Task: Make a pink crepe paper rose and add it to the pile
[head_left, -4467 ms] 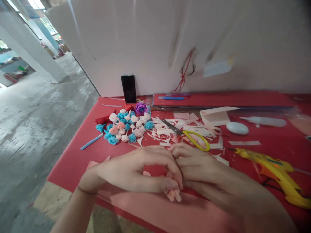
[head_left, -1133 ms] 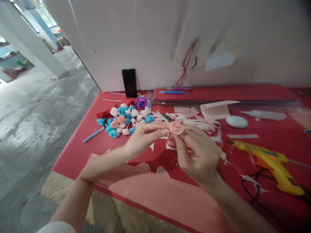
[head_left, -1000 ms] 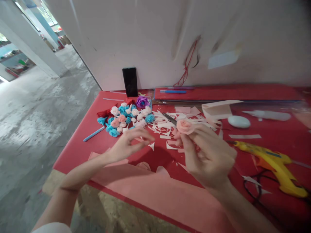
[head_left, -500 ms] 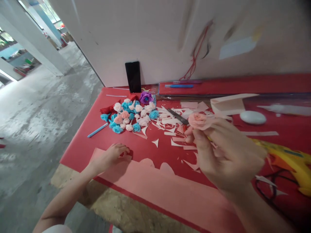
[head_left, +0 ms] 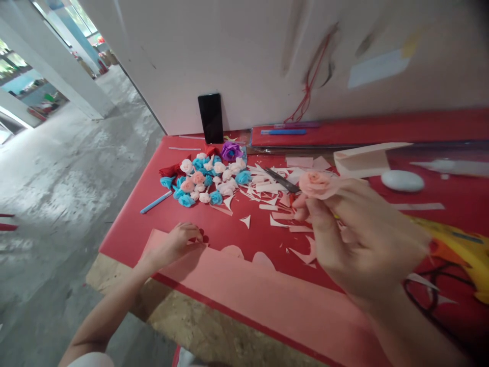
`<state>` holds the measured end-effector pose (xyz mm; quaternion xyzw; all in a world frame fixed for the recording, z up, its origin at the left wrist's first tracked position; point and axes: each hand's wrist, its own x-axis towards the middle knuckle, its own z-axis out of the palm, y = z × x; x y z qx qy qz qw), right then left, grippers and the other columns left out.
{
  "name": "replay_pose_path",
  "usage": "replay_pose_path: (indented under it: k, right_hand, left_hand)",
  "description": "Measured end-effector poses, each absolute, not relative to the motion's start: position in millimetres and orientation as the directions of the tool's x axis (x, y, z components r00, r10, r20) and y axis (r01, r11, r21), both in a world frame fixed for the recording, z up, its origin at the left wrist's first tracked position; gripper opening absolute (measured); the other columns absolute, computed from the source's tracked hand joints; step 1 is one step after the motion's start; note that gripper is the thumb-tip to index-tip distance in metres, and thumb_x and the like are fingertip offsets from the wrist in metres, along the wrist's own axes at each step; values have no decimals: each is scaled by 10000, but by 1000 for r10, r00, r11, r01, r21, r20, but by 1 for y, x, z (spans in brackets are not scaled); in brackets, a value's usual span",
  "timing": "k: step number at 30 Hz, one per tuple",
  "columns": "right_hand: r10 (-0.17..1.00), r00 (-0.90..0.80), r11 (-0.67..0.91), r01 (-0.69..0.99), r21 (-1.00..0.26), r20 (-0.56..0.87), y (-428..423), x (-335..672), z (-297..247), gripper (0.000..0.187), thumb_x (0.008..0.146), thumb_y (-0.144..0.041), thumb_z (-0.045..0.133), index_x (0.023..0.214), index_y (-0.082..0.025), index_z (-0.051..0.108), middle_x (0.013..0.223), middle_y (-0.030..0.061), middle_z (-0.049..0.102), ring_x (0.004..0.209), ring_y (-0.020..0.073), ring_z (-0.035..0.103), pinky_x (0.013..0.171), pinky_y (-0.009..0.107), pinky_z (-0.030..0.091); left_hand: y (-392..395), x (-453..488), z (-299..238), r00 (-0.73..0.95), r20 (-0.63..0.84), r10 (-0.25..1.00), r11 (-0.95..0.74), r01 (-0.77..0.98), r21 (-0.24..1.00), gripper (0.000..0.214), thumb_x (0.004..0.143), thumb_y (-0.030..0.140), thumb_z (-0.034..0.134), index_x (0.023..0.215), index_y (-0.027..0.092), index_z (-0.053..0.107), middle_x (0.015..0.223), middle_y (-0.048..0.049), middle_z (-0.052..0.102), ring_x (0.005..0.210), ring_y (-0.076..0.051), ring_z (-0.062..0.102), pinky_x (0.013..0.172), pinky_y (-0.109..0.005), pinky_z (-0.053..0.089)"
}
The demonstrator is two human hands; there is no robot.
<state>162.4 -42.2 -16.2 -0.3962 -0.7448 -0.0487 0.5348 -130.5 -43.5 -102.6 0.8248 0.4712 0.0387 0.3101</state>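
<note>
My right hand (head_left: 359, 234) is raised above the red table (head_left: 137, 224) and pinches a small pink paper rose (head_left: 315, 183) between thumb and fingers. My left hand (head_left: 175, 243) rests low at the table's near left, fingers curled onto the edge of a long pink paper sheet (head_left: 267, 295) that lies along the front edge. A heap of small pink, white, blue and purple paper roses (head_left: 208, 176) sits at the back left.
Scissors (head_left: 282, 181) lie among pale paper scraps (head_left: 263, 196) mid-table. A yellow glue gun (head_left: 462, 244) is at the right, a white oval object (head_left: 402, 180) behind it. A black phone (head_left: 211, 118) leans on the wall. A blue stick (head_left: 156, 202) lies left.
My left hand let go of the pink rose and dropped down-left onto the pink sheet. My right hand keeps the rose and has drifted right and closer to the camera.
</note>
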Motion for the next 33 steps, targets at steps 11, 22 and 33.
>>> replay_pose_path:
  k: [11,22,33]
  right_hand:
    - [538,-119,684,640,-350,835,-43,164,-13,204,870,-33,502,765,-206,516,622,13,570,643,158,574,590,323,458]
    - [580,-96,661,636,-398,809,-40,163,-16,214,886,-50,490,747,-213,508,613,1,571,648,147,581,607,311,464]
    - [856,-44,514,197,-835,516,-41,160,-15,225,874,-142,534,672,-220,596,554,-68,578,484,71,538,508,195,451]
  left_hand:
    - [-41,-121,-99,289,-267,919,-85,808,583,106,795,254,635,773,172,698,846,-47,746,681,-144,653,623,-207,466]
    - [-38,-126,-108,73,-253,965,137,682,719,211,737,328,569,763,179,716,781,-19,755,617,-134,611,559,-201,456]
    - [-30,-96,-71,18,-305,952,280,350,894,250,580,358,771,642,148,650,587,-24,692,517,-131,606,501,-224,471]
